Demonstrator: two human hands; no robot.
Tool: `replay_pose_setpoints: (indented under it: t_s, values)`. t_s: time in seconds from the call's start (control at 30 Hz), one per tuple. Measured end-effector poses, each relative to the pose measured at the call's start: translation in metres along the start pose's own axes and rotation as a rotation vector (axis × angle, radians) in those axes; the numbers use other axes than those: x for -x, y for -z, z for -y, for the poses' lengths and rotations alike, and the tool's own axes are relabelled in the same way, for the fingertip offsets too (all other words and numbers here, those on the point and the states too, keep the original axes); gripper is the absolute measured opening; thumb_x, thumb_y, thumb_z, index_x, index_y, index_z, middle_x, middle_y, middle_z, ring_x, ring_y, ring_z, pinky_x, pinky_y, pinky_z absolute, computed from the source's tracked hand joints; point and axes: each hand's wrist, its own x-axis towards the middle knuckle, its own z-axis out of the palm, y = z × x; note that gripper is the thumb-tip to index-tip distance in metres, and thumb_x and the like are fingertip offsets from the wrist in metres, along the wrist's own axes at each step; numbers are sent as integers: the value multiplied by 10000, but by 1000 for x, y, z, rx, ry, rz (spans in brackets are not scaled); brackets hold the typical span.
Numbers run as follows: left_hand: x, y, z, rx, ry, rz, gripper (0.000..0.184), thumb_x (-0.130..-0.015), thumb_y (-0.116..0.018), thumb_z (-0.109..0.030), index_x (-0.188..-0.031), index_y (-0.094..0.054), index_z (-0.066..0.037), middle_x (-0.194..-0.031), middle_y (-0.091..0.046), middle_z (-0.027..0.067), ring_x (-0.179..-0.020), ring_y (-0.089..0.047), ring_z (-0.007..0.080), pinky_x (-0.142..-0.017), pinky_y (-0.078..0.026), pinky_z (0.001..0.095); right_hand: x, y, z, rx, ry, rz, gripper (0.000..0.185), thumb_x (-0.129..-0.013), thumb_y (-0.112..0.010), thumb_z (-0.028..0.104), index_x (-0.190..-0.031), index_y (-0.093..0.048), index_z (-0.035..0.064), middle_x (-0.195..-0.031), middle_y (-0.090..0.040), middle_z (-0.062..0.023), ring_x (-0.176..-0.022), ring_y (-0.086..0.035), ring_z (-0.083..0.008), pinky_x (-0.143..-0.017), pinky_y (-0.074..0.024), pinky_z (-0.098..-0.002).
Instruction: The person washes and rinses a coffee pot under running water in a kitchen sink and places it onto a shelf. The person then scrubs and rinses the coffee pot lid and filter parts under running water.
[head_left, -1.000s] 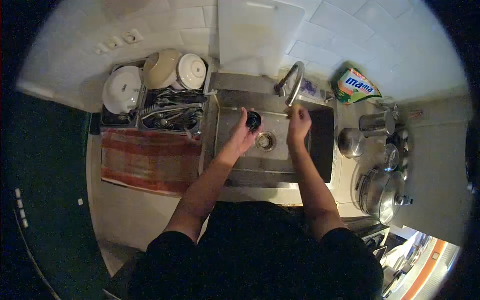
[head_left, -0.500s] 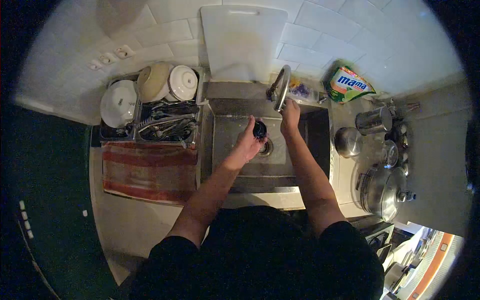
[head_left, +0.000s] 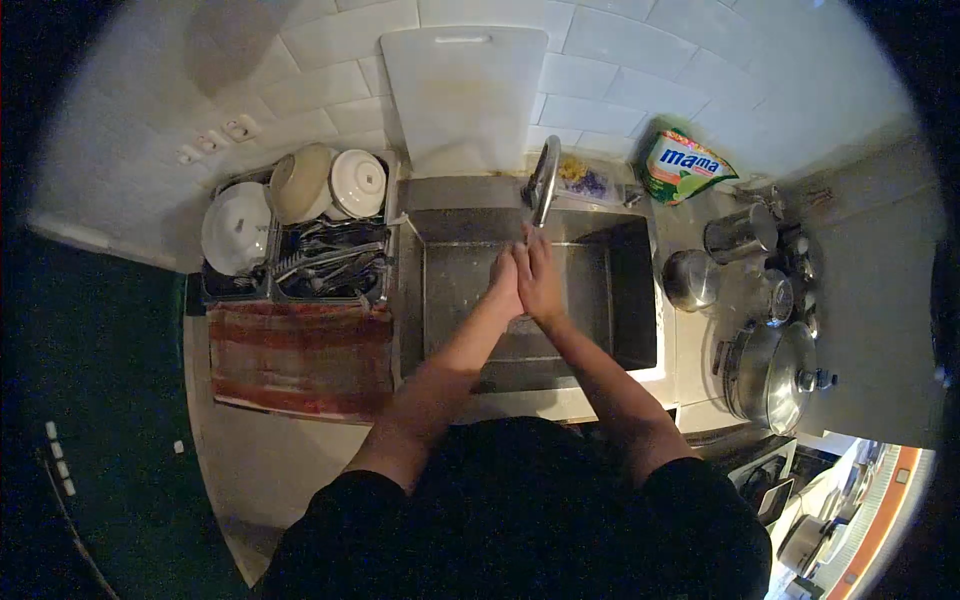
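My left hand (head_left: 506,283) and my right hand (head_left: 540,283) are pressed together over the sink (head_left: 460,350), just under the spout of the faucet (head_left: 544,180). The right hand lies against the left, its fingers close together and pointing toward the spout. The left hand is closed against the right palm. Whatever lies between them, if anything, is hidden; the small black round object seen earlier in the left hand does not show now.
Left of the sink, a dish rack (head_left: 235,290) holds bowls and cutlery above a red striped cloth (head_left: 300,355). A white cutting board (head_left: 465,95) leans on the wall. At right stand a green "mama" pouch (head_left: 685,165), a metal bowl (head_left: 691,280) and a lidded pot (head_left: 770,380).
My right hand has come off the faucet and down to meet my left hand under the spout. The black round object has gone out of sight. The view has shifted slightly.
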Motion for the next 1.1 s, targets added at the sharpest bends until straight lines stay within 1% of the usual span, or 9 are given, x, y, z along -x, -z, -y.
replay_pose_setpoints:
  t_s: [0.07,0.23,0.37,0.43,0.67,0.77,0.83,0.93,1.1]
  values:
    - [-6,3,3,-85,-98,16,391,-1082,-551,-461,-1153,-671,-95,-1090,-700,57,-1044,-662,221,-937,-536,416,13,-7,0,-147,20,-43,467,-1088,-506,247,-1455,-511,-42,-1460,-520,-314,-1364,-495,-476,-1154,-398,-493]
    - [1,9,0,-207,-158,-26,335,-1043,-660,-404,-1136,-689,-83,-1102,-699,60,-1053,-657,207,-914,-537,396,21,-7,14,-139,-86,-172,354,-1116,-496,282,-1305,-636,17,-1125,-702,-239,-980,-683,-450,-936,-535,-481]
    - [25,-7,-6,-396,-215,-190,351,-1041,-680,-364,-1202,-696,-53,-1129,-713,67,-1040,-671,203,-902,-551,367,16,-16,3,-280,-67,-177,356,-1123,-476,291,-1259,-636,3,-1134,-686,-258,-1050,-654,-451,-954,-509,-483]
    - [8,5,1,-307,-309,-72,339,-1053,-666,-324,-1235,-690,-39,-1134,-721,67,-1038,-676,204,-908,-557,361,13,-25,1,-354,-7,-251,367,-1121,-481,304,-1222,-630,-16,-1112,-679,-278,-1071,-650,-456,-930,-501,-497]
    - [-22,38,2,-624,-719,-21,281,-1098,-517,-174,-1300,-658,-40,-1202,-726,81,-1092,-682,194,-971,-543,369,0,-32,-18,-19,5,-107,365,-1126,-443,288,-1094,-619,-30,-1050,-637,-300,-1012,-584,-499,-889,-460,-532]
    - [-15,37,-6,-1236,-807,-336,266,-1083,-491,-112,-1265,-659,-12,-1163,-735,87,-1062,-689,173,-940,-544,350,-2,-40,-27,-33,39,-46,338,-1116,-455,285,-1097,-602,-19,-999,-624,-288,-973,-565,-499,-867,-446,-565]
    - [-28,55,-3,-1130,-817,-192,256,-1073,-500,-113,-1242,-659,-6,-1105,-735,82,-1019,-688,173,-885,-545,355,-4,-39,-27,-155,31,-1,319,-1098,-486,277,-1141,-600,-18,-1023,-616,-301,-994,-560,-512,-890,-449,-569]
    - [-30,56,-1,-689,-653,18,233,-1063,-531,-152,-1180,-682,-19,-1010,-734,69,-925,-685,184,-810,-541,368,-3,-46,-33,145,281,-148,297,-1095,-496,220,-1237,-585,-25,-1082,-646,-287,-995,-597,-502,-900,-478,-541]
    - [-8,51,-5,-512,-395,-178,216,-1052,-587,-220,-1053,-728,-57,-902,-716,31,-803,-664,169,-667,-509,338,-5,-43,4,-32,200,-155,334,-1028,-550,124,-1334,-576,-5,-1195,-601,-296,-1083,-561,-511,-1000,-453,-541]
